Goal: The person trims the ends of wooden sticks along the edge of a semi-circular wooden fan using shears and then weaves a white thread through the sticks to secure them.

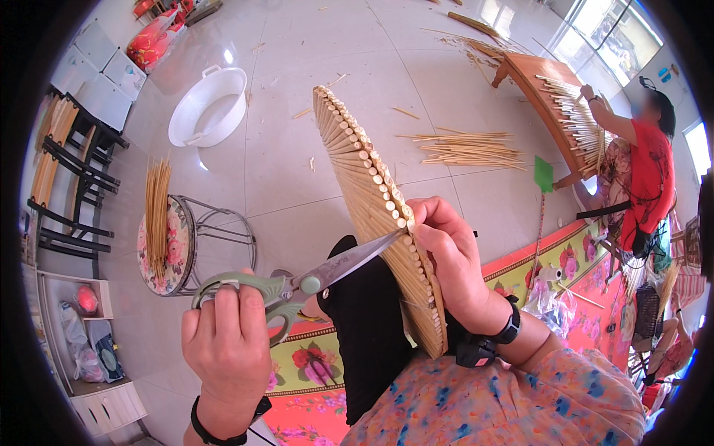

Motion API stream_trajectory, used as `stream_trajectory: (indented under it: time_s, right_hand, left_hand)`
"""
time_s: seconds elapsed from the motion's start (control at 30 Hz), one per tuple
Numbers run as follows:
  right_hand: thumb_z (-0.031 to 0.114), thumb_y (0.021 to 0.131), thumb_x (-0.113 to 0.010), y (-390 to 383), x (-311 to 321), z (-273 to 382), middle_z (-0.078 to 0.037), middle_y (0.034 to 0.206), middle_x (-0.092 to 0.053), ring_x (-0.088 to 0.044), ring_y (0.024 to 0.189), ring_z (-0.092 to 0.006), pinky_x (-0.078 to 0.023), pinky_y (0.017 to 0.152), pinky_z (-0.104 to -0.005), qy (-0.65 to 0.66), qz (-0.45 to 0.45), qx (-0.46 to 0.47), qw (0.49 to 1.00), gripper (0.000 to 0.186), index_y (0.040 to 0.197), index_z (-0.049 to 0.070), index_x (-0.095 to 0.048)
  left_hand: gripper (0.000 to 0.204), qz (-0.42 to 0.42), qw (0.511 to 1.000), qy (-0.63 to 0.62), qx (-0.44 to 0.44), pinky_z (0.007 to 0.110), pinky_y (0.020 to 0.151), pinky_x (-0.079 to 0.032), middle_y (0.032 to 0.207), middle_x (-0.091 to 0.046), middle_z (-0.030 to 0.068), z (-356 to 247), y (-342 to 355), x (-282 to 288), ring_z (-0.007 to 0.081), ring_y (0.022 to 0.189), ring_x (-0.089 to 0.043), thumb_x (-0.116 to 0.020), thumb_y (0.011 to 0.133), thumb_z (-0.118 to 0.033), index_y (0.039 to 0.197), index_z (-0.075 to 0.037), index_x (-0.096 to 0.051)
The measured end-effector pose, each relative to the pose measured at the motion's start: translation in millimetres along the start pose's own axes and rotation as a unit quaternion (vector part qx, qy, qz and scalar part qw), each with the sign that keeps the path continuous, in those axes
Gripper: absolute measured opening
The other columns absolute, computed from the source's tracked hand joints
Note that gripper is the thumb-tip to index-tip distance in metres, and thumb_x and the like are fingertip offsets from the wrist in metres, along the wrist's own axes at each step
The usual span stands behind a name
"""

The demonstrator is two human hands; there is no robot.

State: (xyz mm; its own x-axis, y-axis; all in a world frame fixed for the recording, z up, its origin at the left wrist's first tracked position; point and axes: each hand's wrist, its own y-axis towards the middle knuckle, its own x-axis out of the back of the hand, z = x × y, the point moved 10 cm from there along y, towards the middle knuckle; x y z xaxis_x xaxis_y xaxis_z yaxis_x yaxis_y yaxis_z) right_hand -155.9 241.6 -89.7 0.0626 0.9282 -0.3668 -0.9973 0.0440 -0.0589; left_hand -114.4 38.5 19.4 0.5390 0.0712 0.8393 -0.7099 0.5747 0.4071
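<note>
My left hand [227,346] is closed around the green-handled scissors [309,283], whose steel blades angle up to the right, their tips touching the row of round cut stick ends. A long fanned piece of pale straw sticks [352,178], bound side by side, stands on edge over my lap, its lower part by my black-clad leg [372,366]. My right hand [446,260] grips this piece at its right edge, thumb and index finger pressed by the stick ends near the blade tips.
A stool [195,253] bearing straw sticks [157,215] stands left, below a white tub [178,119]. More sticks [465,149] lie on the floor. A person in red [648,178] works at a wooden table [520,68] at right. Chairs [71,215] and shelves [67,364] line the left; floral mats [305,416] lie underneath.
</note>
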Motion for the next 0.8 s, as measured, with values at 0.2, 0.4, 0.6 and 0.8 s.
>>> stream_trajectory:
  time_s: [0.2, 0.4, 0.6, 0.8]
  right_hand:
    - [0.009, 0.096, -0.052, -0.5, -1.9, 1.8, 0.002, 0.093, -0.052, -0.044, 0.082, -0.0037, -0.038, 0.073, -0.0207, -0.010, 0.009, 0.028, 1.000, 0.006, 0.100, 0.006, -0.048]
    - [0.010, 0.097, -0.051, -0.5, -1.8, 2.4, 0.003, 0.094, -0.051, -0.043, 0.083, -0.0032, -0.038, 0.073, -0.0204, -0.029, 0.023, 0.033, 0.999, 0.005, 0.099, 0.006, -0.048]
    - [0.010, 0.096, -0.053, 0.6, -1.3, 5.1, 0.001, 0.097, -0.054, -0.046, 0.085, -0.0051, -0.040, 0.076, -0.0218, -0.016, 0.010, 0.022, 1.000, 0.007, 0.099, 0.005, -0.048]
    - [0.008, 0.095, -0.053, 0.7, -0.5, 0.7, -0.001, 0.100, -0.054, -0.047, 0.088, -0.0066, -0.041, 0.079, -0.0231, 0.007, 0.017, 0.006, 1.000, 0.007, 0.099, 0.005, -0.049]
  left_hand:
    - [0.012, 0.027, 0.999, 0.019, 0.005, 0.030, 0.054, -0.031, 0.080, -0.054, 0.0045, -3.8, -7.7, -16.6, 0.0155, 0.059, -0.050, -0.066, 0.080, -0.003, 0.091, -0.001, -0.062]
    - [0.013, 0.031, 1.000, 0.001, 0.003, 0.031, 0.053, -0.035, 0.079, -0.054, 0.0048, -6.6, -14.1, -21.5, 0.0154, 0.058, -0.051, -0.062, 0.077, -0.002, 0.091, -0.001, -0.061]
    - [0.025, 0.019, 0.995, -0.088, 0.036, 0.033, 0.054, -0.037, 0.082, -0.057, 0.0074, 7.2, -19.0, -14.6, 0.0202, 0.060, -0.053, -0.064, 0.073, -0.003, 0.099, 0.000, -0.063]
    - [0.060, 0.076, 0.984, -0.139, 0.086, 0.040, 0.066, -0.042, 0.093, -0.058, 0.0102, 14.4, -27.5, -24.0, 0.0292, 0.079, -0.058, -0.074, 0.056, -0.002, 0.114, 0.001, -0.060]
